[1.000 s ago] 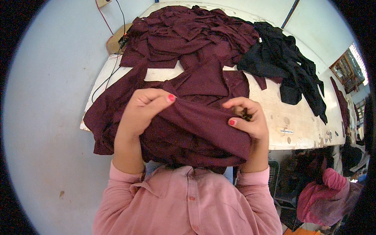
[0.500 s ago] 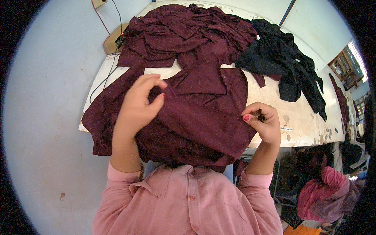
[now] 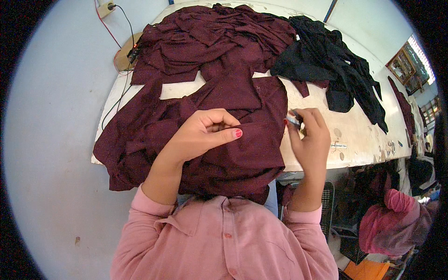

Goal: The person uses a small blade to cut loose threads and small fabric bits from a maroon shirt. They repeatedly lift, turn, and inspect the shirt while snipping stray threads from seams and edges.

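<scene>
maroon garment (image 3: 242,140): lies spread on the near edge of the table (image 3: 354,135), its lower part draped over the edge toward the person's chest.
left hand (image 3: 205,135): curled on top of the garment, fingers closed around a raised fold of the cloth, thumb lying flat along it.
right hand (image 3: 308,137): at the garment's right edge, above the table's rim, fingers pinched shut on a small tool (image 3: 294,121).
small tool: only a short dark and light tip shows past the fingertips; its kind is hard to make out.
hidden: the garment's lower hem is lost behind the pink shirt collar; the cloth under the left palm cannot be seen; the right thumb is behind the fingers.
maroon pile (image 3: 219,42): heaped at the far side of the table, touching the spread garment.
black pile (image 3: 331,65): just beside the maroon pile on the right, one end trailing toward the table's right end.
cables (image 3: 121,60): run along the table's left corner, thin and partly under the cloth.
cut off: the table's right end and a pink bundle (image 3: 396,224) below it bend into the dark rim.
change: half a second ago the left hand grips the cloth higher and further left; now it sits lower, nearer the middle. the right hand has moved from the low right corner up to the table's edge.
</scene>
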Demonstrator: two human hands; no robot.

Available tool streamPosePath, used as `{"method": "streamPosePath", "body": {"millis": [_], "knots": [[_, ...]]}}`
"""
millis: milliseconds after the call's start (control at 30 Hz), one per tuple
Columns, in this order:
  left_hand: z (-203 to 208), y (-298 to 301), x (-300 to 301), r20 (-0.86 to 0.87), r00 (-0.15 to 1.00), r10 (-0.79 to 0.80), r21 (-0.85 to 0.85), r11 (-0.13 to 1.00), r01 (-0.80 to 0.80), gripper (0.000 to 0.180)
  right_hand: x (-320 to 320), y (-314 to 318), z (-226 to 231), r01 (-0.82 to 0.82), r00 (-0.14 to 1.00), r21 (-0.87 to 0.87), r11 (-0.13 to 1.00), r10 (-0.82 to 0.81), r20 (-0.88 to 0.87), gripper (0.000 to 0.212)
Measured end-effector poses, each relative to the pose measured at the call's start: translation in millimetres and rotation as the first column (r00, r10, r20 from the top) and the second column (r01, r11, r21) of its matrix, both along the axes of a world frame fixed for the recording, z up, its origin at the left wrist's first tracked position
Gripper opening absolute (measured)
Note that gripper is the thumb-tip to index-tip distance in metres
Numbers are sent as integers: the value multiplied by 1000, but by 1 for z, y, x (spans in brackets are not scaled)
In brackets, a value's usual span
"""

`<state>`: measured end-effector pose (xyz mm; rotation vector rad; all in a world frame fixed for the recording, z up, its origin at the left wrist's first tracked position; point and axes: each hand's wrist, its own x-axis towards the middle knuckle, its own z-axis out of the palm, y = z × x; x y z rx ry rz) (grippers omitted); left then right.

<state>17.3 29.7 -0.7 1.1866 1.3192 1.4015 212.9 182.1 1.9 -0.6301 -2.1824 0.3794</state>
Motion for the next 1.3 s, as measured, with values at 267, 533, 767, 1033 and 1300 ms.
{"method": "streamPosePath", "body": {"millis": [267,533,767,1033,1300], "knots": [[-9,-2,4,125,992,-24,71,997,15,15,-29,-47,-1,-381,913,-9,925,374,-163,28],[-7,-5,5,-462,868,179,251,966,-66,11,-36,-49,-3,-318,947,71,945,321,-28,24],[-14,-5,-6,-67,991,118,18,993,-117,14,-24,-37,-7,-710,695,-495,501,615,-374,10],[1,-16,-4,164,985,54,69,995,-66,16,-22,-40,7,-407,914,-93,909,403,-58,41],[11,-21,-1,-10,995,98,100,990,-96,16,-24,-37,14,-366,927,327,871,372,48,43]]}}
